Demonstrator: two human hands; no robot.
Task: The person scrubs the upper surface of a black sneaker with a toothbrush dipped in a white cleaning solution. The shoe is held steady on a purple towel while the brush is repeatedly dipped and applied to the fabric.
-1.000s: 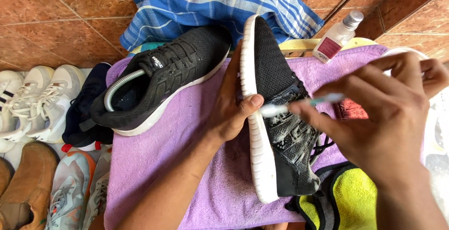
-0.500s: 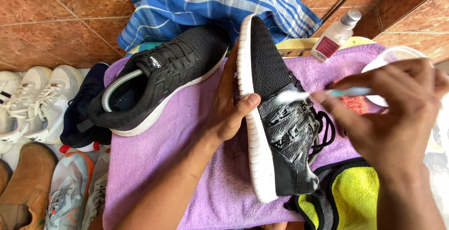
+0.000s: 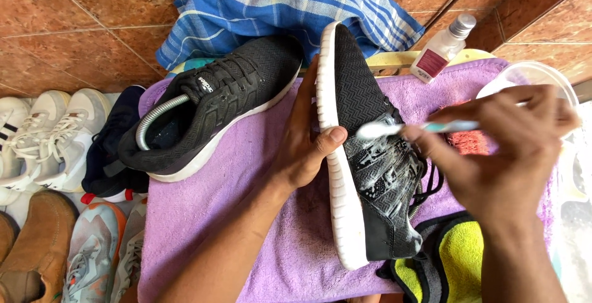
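Shoe [image 3: 364, 155], black with a white sole, lies on its side on the purple towel [image 3: 246, 217], its long way running from near the person to far, toe pointing away. Nearest, just past its heel end, sits a yellow and black cloth [image 3: 459, 260]. The left hand [image 3: 308, 149] is on the sole side of the shoe, fingers curled around the sole and thumb pressed on top, holding it tight. The right hand [image 3: 499, 149] is on the lace side, fingers pinched shut on a toothbrush [image 3: 407, 128] whose head touches the soapy laces. Both hands are about as close. Beside the shoe lies a second black shoe [image 3: 209, 112]. Farther off are a small bottle [image 3: 441, 50] and a blue striped cloth [image 3: 277, 7].
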